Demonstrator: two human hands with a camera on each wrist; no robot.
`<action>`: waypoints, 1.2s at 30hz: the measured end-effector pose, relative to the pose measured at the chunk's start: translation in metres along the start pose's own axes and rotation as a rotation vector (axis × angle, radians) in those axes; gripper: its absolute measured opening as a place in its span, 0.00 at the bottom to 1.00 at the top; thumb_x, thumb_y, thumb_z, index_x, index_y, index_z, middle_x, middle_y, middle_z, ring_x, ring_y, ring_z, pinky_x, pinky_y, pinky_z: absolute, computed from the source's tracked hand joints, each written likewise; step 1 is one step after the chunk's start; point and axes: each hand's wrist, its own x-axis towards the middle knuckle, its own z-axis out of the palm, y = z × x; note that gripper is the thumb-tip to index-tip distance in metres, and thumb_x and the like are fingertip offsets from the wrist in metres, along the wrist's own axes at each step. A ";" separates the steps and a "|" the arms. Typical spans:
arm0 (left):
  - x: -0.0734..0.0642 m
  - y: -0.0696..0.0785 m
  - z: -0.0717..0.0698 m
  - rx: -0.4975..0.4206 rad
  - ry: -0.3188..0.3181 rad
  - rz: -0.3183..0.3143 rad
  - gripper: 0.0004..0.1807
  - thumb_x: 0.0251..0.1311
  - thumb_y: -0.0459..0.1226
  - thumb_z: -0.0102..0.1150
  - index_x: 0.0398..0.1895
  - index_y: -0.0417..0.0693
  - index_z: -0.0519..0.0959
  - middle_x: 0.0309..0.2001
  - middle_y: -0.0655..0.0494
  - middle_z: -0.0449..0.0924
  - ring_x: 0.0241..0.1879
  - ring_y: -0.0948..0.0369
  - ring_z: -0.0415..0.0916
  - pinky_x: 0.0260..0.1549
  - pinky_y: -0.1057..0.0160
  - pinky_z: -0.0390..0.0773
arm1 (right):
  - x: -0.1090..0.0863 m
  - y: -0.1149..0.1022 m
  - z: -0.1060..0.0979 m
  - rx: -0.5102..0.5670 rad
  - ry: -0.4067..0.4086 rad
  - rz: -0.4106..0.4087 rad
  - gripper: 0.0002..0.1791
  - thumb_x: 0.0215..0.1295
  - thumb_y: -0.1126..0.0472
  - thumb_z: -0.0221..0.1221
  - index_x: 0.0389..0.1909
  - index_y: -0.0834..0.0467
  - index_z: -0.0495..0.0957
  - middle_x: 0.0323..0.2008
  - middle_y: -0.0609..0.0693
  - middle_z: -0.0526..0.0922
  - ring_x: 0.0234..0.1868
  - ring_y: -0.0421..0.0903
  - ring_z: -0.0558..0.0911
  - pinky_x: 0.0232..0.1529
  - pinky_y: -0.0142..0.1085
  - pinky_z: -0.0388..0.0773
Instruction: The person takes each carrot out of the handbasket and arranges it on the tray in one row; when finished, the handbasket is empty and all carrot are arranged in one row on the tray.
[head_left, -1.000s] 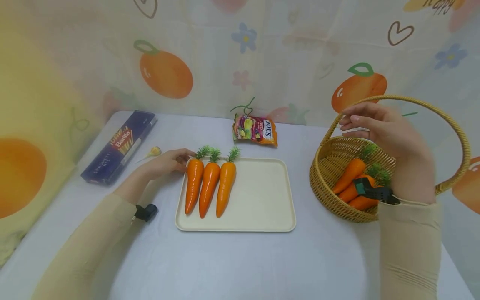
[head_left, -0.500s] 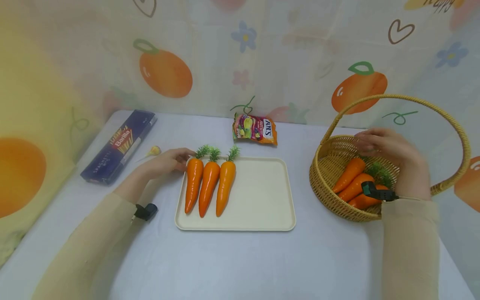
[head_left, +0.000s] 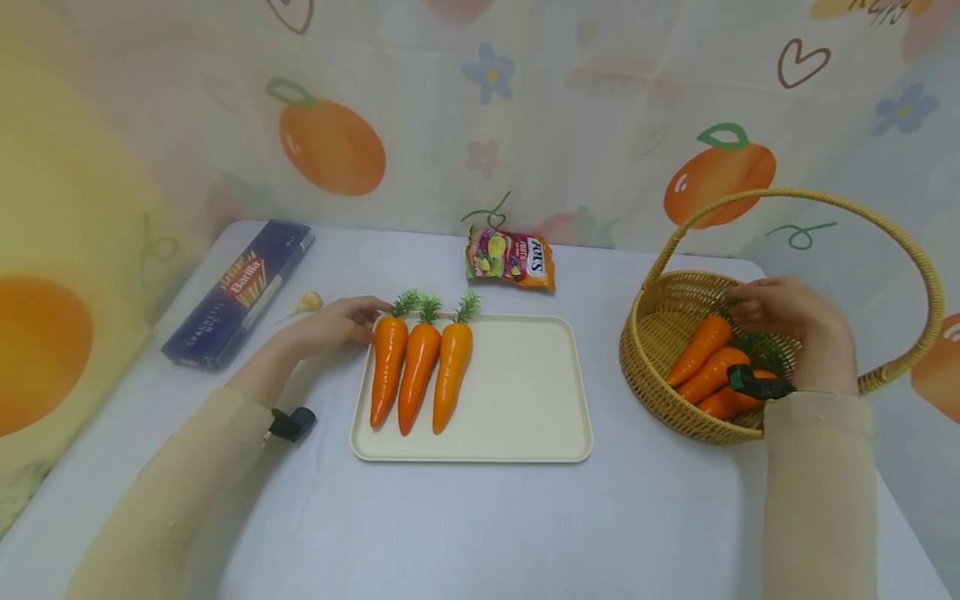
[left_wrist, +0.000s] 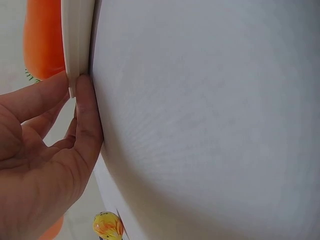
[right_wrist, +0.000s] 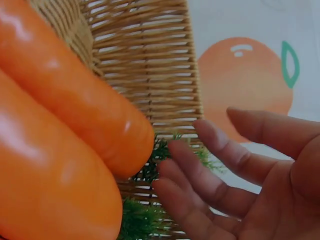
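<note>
My left hand [head_left: 335, 323] pinches the left rim of a cream tray [head_left: 525, 392], with the thumb and fingers on either side of the tray's edge [left_wrist: 77, 45] in the left wrist view. Three toy carrots [head_left: 417, 375] with green tops lie side by side on the tray's left half. Over the wicker basket [head_left: 637, 358] at the right, my right hand [head_left: 795, 312] hovers under the arched handle, its fingers relaxed and apart. Several more carrots [head_left: 708, 350] lie inside it. In the right wrist view the fingertips are right at the leafy tops [right_wrist: 140, 217], holding nothing.
A blue spaghetti box [head_left: 238, 292] lies at the back left, with a small yellow-topped lollipop [head_left: 309, 302] beside it. Behind the tray lies a colourful sweets bag [head_left: 512, 260]. The basket's tall handle [head_left: 832, 200] arches above the right forearm. A printed curtain closes off the back.
My right hand has come down from beside the basket's handle into the basket, towards the carrot tops. The left hand, tray and carrots on it stay put.
</note>
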 end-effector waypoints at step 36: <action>-0.002 0.003 0.000 0.001 -0.013 -0.012 0.31 0.63 0.32 0.51 0.71 0.46 0.64 0.65 0.37 0.68 0.58 0.47 0.68 0.60 0.50 0.72 | 0.034 0.012 0.022 -0.272 -0.243 0.009 0.35 0.71 0.53 0.55 0.72 0.61 0.54 0.52 0.48 0.72 0.46 0.39 0.79 0.51 0.33 0.79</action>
